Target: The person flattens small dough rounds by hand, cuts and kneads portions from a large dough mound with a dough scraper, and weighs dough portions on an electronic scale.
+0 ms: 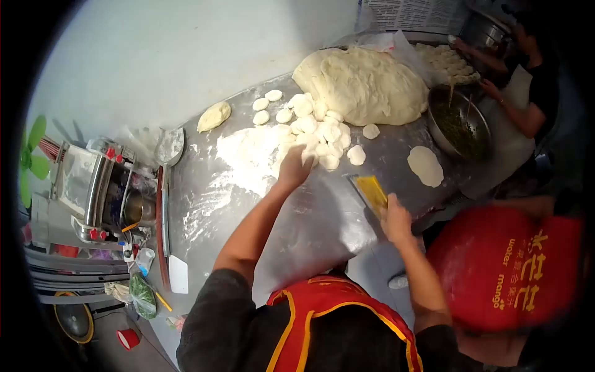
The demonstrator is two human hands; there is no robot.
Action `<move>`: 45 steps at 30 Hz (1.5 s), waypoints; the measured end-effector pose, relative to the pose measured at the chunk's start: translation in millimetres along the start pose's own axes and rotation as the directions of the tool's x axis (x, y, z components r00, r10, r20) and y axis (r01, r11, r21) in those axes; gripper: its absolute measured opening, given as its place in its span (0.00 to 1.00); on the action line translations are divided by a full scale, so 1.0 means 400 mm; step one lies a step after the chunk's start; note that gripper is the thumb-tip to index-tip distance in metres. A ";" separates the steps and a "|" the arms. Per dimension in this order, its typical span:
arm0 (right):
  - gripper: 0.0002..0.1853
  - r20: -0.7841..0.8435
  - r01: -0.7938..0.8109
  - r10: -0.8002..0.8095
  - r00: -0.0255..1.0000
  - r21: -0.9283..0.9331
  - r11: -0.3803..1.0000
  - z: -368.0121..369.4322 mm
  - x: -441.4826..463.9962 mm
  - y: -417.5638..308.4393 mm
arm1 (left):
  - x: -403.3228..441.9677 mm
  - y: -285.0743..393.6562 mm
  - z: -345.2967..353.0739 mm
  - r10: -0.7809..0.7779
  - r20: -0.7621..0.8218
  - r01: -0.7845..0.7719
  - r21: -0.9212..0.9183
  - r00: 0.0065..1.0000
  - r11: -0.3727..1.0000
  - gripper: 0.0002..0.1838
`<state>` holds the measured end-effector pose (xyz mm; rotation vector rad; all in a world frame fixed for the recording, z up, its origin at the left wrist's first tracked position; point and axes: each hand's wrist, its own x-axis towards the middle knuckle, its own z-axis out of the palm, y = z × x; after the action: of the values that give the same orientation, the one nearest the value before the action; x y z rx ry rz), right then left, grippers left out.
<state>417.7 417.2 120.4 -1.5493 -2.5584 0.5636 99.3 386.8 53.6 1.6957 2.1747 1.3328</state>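
My left hand (295, 166) is at the near edge of a pile of small round dough pieces (323, 133), thumb apart from the fingers. Its fingertips touch or overlap the floury pieces; I see nothing gripped in it. My right hand (396, 220) is closed round a dough scraper (372, 193) with a yellow handle, held over the near side of the metal table (310, 214). A large mass of dough (362, 87) lies behind the pile. White flour (245, 152) is spread left of the pile, with a small dough lump (214, 116) beyond it.
A flattened dough round (425, 166) lies at the right, near a metal bowl of green filling (458, 124). Someone in dark clothes works beyond it; another person in a red apron (508, 266) is close on my right. A scoop (169, 147) and rolling pin (162, 229) lie left.
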 end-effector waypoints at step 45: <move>0.12 0.018 -0.172 0.171 0.985 0.139 0.975 0.019 0.107 0.024 | 0.400 -0.083 0.300 -0.257 0.273 0.166 0.315 0.927 0.934 0.38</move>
<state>403.2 456.4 105.5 -1.7305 -2.3462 0.7493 77.2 586.2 25.3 1.5625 2.3590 0.6682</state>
